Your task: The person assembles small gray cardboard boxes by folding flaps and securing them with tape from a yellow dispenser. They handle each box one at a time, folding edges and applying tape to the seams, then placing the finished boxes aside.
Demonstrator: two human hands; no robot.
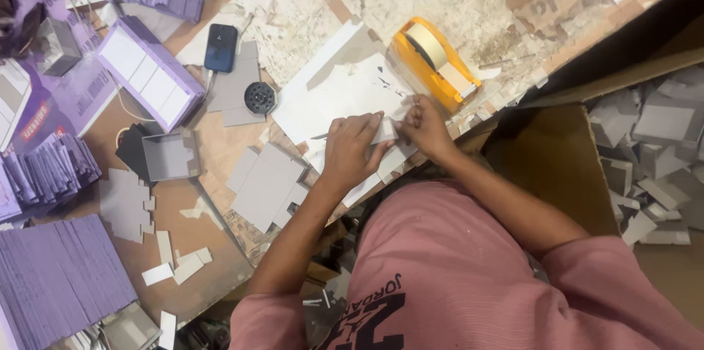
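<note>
My left hand (352, 148) and my right hand (424, 128) meet over a small folded grey-white card piece (386, 131) at the table's near edge, both gripping it. The piece lies on a large white sheet (330, 97). An orange tape dispenser (433, 63) with a roll of pale tape stands just beyond my right hand. A stack of flat grey card cut-outs (268, 183) lies left of my left forearm.
A small open grey box (170, 156), a dark phone (221, 47), a black round disc (259, 97) and purple box stacks (55, 277) cover the left side. A brown carton (557, 145) at right holds several finished grey boxes (653, 145). The tabletop is scarred and littered with scraps.
</note>
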